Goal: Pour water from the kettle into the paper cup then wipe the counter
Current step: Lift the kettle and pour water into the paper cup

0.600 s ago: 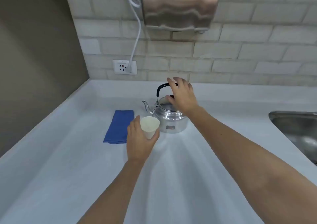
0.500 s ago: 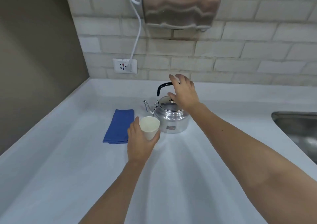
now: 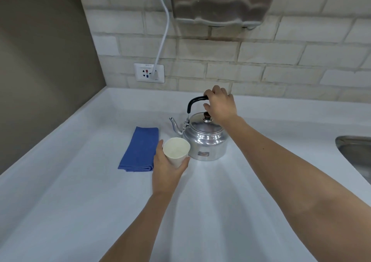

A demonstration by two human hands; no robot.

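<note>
While the left hand (image 3: 166, 173) grips the apparently empty paper cup (image 3: 176, 150), the right hand (image 3: 220, 106) fingers close around the handle of the kettle (image 3: 204, 139); pouring and wiping remain.

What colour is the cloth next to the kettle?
Blue. The folded cloth shows clearly in the head view, lying on the counter left of the kettle.

A round, polished metal kettle (image 3: 204, 141) gleams on a smooth, matt white counter (image 3: 80, 201). Beside it lie a matt white paper cup (image 3: 176, 151) and a soft folded blue cloth (image 3: 140, 149).
</note>
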